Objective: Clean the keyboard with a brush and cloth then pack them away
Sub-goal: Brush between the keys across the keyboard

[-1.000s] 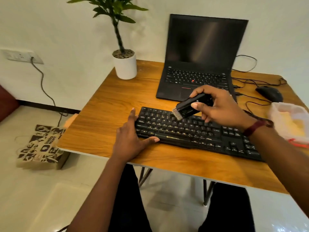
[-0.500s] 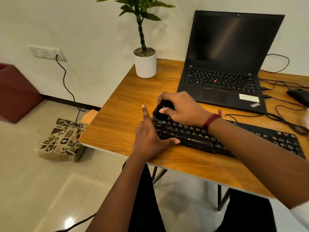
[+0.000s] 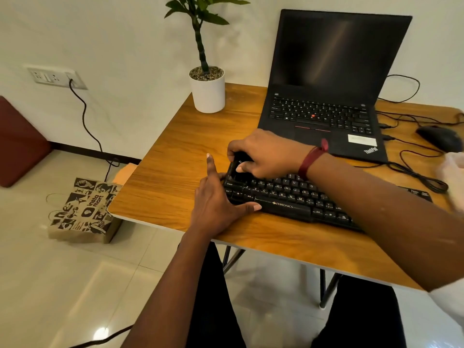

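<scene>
The left hand (image 3: 216, 199) lay spread against the left end of the keyboard (image 3: 288, 194), thumb along its front edge, apparently to brace it. The right hand (image 3: 266, 154), fingers curled round the black brush (image 3: 237, 168), held it on the far-left keys. A laptop (image 3: 326, 96) stood open behind.

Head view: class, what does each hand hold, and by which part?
Right hand grips the black brush around its body. Left hand holds nothing, resting open against the keyboard.

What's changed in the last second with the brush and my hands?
The right hand, gripping the brush, moved from above the middle of the keyboard down to its left end, brush onto the keys. The left hand stayed braced against that left end.
</scene>
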